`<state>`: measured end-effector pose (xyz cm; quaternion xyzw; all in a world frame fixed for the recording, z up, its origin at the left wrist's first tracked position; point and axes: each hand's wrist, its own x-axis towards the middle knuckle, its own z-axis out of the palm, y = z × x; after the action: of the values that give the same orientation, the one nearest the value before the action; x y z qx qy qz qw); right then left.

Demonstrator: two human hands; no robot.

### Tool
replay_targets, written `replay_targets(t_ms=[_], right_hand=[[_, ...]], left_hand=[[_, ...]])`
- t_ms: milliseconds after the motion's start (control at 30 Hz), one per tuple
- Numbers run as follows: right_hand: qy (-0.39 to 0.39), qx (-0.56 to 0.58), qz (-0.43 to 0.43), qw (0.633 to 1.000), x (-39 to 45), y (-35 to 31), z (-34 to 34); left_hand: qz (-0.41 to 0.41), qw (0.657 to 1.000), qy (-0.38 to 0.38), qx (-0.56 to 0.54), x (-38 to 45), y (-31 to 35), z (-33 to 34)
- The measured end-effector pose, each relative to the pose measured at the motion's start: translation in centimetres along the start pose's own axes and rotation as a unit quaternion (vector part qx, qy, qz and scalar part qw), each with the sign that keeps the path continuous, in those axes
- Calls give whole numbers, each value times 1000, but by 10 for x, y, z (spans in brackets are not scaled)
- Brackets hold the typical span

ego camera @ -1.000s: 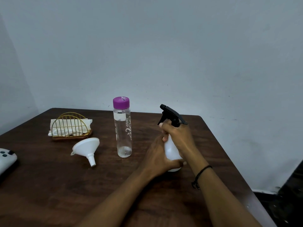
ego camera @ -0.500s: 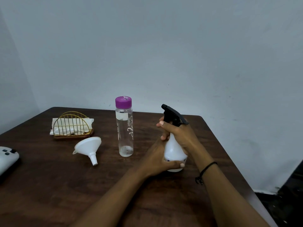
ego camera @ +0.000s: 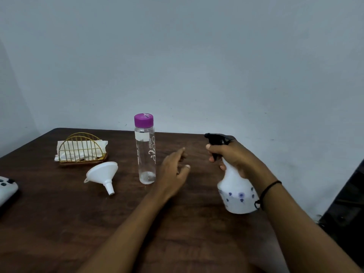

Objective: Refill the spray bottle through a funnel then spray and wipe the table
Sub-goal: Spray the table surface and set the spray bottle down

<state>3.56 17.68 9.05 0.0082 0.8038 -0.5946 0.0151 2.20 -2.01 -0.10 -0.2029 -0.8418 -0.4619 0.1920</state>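
My right hand (ego camera: 232, 156) grips the neck of a white spray bottle (ego camera: 237, 192) with a black trigger head, held tilted just above the dark wooden table (ego camera: 59, 223). My left hand (ego camera: 173, 170) hovers with fingers apart between the spray bottle and a tall clear water bottle (ego camera: 145, 152) with a purple cap, which holds a little water at its bottom. A white funnel (ego camera: 103, 175) lies on its side left of the water bottle. White tissues sit in a gold wire holder (ego camera: 81, 149) at the back left.
A white controller (ego camera: 6, 189) lies at the table's left edge. The table's right edge runs close behind my right forearm, with a dark object (ego camera: 346, 203) beyond it on the floor. A pale wall stands behind the table.
My left hand has let go of the spray bottle's base and moved left with fingers spread. My right hand has carried the bottle right and off the table.
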Motion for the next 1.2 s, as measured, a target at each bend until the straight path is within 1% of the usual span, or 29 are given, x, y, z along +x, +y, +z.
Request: replay_targets(t_ms=[100,233,267,333,367,400,500,567,733,867,967,1067,1167,1200], right_hand=[[-31,-74,53,995,-10,3,-16],[-62,-128,76,987,-24,8,-24],[-76,-163,86,980,-23,10,-24],[-112,-256,115,953,-20,13,-23],[-124,-288,125,941,-22,14,-21],[-125,-301,128,937,-24,15,-21],[-121,-299,111,940,-28,11,-26],[-122,-322,112,932,-31,2,-26],[-88,-238,71,965,-34,-6,-18],[-114,-321,99,935,-31,-3,-13],[-121,-312,117,935,-29,-6,-18],[-112,-301,115,940,-29,-10,-20],[-117,-329,113,930,-31,-11,-17],[-115,-327,107,932,-31,-12,-15]], left_hand=[[1,999,49,13,2,-1,0],[10,997,75,12,-1,4,-2],[16,996,81,13,1,4,-2],[28,995,89,20,3,3,-2],[32,995,88,24,2,2,-2],[34,995,88,27,1,1,-2],[38,995,82,30,-3,1,-1],[43,996,76,33,-4,1,-2],[44,996,65,41,-5,1,-2],[45,996,63,39,-6,2,-3],[41,996,62,38,-5,0,-3],[41,997,60,39,-5,0,-3],[41,997,54,43,-5,-1,-1],[41,997,52,46,-5,-1,0]])
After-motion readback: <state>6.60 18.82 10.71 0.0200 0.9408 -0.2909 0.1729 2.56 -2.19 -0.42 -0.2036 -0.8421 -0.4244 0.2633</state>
